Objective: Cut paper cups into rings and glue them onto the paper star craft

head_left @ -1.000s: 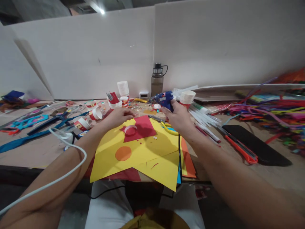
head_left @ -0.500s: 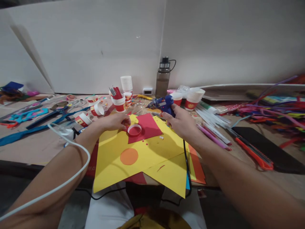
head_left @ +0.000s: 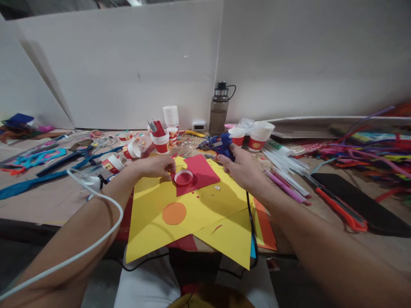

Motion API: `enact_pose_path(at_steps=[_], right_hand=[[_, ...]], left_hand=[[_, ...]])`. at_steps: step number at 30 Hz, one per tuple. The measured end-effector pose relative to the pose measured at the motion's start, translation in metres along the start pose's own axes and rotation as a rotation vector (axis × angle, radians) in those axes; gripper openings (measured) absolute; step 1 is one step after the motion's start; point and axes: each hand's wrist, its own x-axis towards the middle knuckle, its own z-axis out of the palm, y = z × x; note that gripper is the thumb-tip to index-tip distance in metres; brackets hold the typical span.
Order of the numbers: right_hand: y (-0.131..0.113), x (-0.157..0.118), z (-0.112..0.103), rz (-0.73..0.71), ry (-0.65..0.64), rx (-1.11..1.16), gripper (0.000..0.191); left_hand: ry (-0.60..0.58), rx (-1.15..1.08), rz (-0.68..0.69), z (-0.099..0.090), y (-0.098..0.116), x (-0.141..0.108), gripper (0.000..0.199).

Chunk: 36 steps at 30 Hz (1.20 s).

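My right hand [head_left: 242, 164] is wrapped around the handle of a blue hot glue gun [head_left: 222, 144], its nozzle pointing left above the back edge of the papers. A black cord runs down from that hand. My left hand [head_left: 159, 167] has its fingers closed at the left edge of a red sheet of paper [head_left: 205, 173]; the fingertips are partly hidden. On that sheet, just right of the fingers, lies a red paper ring [head_left: 183, 179] with a white rim. Below are yellow sheets [head_left: 150, 239] with an orange paper circle [head_left: 174, 213] on top.
Paper cups [head_left: 159, 143], a water bottle [head_left: 218, 111] and stacked cups [head_left: 259, 137] stand at the back. Glue sticks [head_left: 279, 158], a red utility knife [head_left: 342, 209] and a black flat object [head_left: 362, 201] lie right. A white cable [head_left: 109, 239] crosses over my left forearm.
The red sheet and its ring have shifted slightly right, with my left hand at the edge. The glue gun has moved a little left in my right hand. The view has tipped slightly up.
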Motion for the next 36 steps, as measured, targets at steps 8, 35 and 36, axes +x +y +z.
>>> enact_pose_path(at_steps=[8,35,36], right_hand=[[0.003,0.000,0.000,0.006,0.003,-0.011,0.027],[-0.002,-0.001,-0.001,0.019,-0.033,0.019,0.027],[-0.002,-0.001,-0.001,0.016,-0.033,0.020,0.027]], left_hand=[[-0.038,-0.005,-0.014,-0.001,0.000,-0.003,0.028],[0.319,-0.035,0.177,0.012,0.012,0.014,0.047],[0.264,0.000,0.210,0.014,0.011,0.017,0.048]])
